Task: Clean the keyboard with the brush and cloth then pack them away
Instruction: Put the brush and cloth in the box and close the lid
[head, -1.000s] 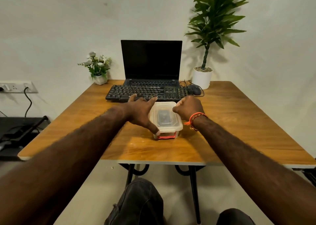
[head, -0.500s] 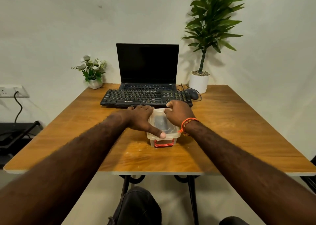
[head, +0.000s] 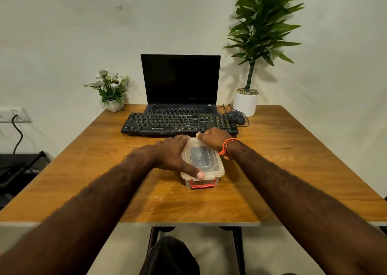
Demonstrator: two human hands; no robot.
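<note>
At the centre of the frame, the container (head: 206, 166) is clear, slightly cloudy plastic with a smooth lid and a red plastic clasp (head: 202, 184) at its near end. It stands on a table (head: 293, 159) of varnished wood grain with a soft sheen, scuffed pale just below the container. Above it, the keyboard (head: 178, 124) is matt black plastic, the laptop (head: 180, 80) screen dark and faintly glossy, and the plant pot (head: 245, 103) at upper right smooth white.

A brand mark, apparently "ZEBRONICS", is printed on the keyboard (head: 180, 123) front edge, frame centre; key legends are too small to read.
</note>
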